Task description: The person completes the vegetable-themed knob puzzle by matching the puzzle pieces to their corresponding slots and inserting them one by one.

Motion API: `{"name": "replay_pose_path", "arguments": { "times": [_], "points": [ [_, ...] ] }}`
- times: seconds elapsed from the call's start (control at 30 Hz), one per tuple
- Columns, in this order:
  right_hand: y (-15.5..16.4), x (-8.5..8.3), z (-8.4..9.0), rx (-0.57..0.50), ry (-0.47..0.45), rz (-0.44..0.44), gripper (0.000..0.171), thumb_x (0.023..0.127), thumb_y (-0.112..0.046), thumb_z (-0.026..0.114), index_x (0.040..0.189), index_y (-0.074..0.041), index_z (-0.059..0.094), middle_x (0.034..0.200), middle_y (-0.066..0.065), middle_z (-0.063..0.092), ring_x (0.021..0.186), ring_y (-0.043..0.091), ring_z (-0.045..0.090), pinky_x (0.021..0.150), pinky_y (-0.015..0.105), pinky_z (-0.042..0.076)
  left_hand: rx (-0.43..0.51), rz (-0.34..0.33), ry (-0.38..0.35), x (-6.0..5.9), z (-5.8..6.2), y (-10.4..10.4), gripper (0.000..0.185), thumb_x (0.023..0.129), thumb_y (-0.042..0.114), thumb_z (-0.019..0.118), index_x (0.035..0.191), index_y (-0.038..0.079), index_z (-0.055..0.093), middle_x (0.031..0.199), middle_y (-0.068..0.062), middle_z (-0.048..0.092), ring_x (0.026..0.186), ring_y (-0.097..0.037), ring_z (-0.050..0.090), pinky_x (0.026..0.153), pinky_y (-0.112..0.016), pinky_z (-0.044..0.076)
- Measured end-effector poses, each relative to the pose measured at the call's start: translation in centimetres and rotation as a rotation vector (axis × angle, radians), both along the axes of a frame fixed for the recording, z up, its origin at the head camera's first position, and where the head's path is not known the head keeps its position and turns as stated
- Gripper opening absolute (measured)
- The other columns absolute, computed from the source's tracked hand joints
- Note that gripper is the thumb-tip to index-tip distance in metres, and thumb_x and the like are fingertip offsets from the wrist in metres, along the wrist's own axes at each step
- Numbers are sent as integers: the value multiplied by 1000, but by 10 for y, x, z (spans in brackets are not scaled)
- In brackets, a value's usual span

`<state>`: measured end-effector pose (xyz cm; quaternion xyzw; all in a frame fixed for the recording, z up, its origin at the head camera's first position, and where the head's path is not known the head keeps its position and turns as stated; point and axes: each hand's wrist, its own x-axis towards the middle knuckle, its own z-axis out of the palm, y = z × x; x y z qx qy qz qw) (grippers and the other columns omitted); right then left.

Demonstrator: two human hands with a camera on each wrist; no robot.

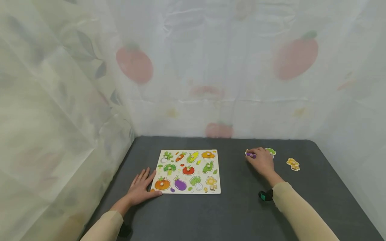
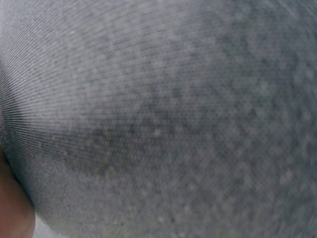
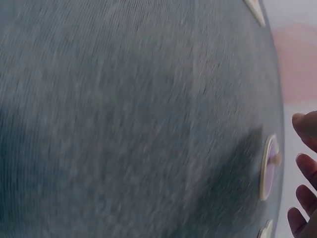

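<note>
Lying flat beside the vegetable-filled puzzle board (image 1: 188, 171), left hand (image 1: 141, 187) spreads; right hand (image 1: 262, 161) pinches purple piece (image 1: 250, 155).

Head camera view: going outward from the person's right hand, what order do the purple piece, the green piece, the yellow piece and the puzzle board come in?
From the right hand:
1. Purple piece, at its fingertips.
2. Green piece, just behind the hand.
3. Yellow piece, lying apart to its right.
4. Puzzle board, off to its left, beside the left hand.
</note>
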<state>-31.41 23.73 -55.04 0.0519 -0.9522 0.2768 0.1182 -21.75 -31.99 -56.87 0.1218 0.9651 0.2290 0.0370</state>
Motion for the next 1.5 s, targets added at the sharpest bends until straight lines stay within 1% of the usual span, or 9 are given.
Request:
{"name": "replay_pose_path", "arguments": {
  "times": [0.1,0.2,0.43,0.6,0.77,1.0,1.1,1.33,1.5],
  "points": [
    [7,0,-5,18,-25,-10,39,94,-32,73,121,-5,73,124,25,63,119,51,50,99,72,34,-12,6,-17,-1,0,0,111,81,70,72,163,8,28,167,-28,14,152,-49,7,118,-66,2],
    [12,1,-9,21,-60,-27,43,94,-35,73,124,-5,72,126,27,61,119,51,49,97,71,35,-34,11,-37,-2,-4,-1,112,82,73,69,164,11,26,168,-24,12,154,-46,4,119,-64,1],
    [15,2,-9,-39,-134,-91,46,94,-38,73,125,-4,71,135,32,57,125,57,41,97,70,33,-12,3,-23,-3,-4,-2,111,81,70,72,163,10,28,167,-26,13,153,-48,5,118,-65,2],
    [15,3,-6,-50,-136,-122,43,95,-37,72,124,-4,72,133,32,57,120,56,41,95,67,35,-24,1,-3,-1,-4,-2,111,81,72,71,163,11,28,168,-24,14,154,-46,6,119,-65,3],
    [14,3,-7,-54,-123,-131,40,96,-35,72,120,-3,74,131,32,58,123,57,40,96,69,34,-33,5,-11,-1,-1,-1,111,81,71,72,163,11,28,168,-23,15,154,-46,7,120,-65,4],
    [14,-1,-8,-52,-128,-142,38,96,-36,71,116,-3,75,127,31,61,124,57,40,96,69,34,-9,-11,21,1,-2,0,109,82,67,74,163,9,29,166,-28,17,152,-49,9,118,-66,4],
    [14,-3,-10,-50,-129,-144,37,96,-36,71,114,-4,76,127,31,61,124,57,40,95,68,34,-17,-6,4,1,0,0,109,82,68,73,163,9,28,166,-27,15,152,-49,8,118,-66,4],
    [15,-5,-12,-45,-126,-141,36,97,-36,71,113,-4,76,130,32,59,127,59,38,96,69,34,-83,18,-44,1,7,2,110,82,72,70,164,13,26,168,-23,14,154,-45,8,120,-65,5],
    [14,-5,-10,-34,-124,-144,37,96,-36,71,112,-3,76,124,30,61,119,57,43,93,68,36,-50,9,-26,2,5,2,110,82,70,71,164,11,27,167,-24,15,153,-47,8,119,-66,5]
  ]
}}
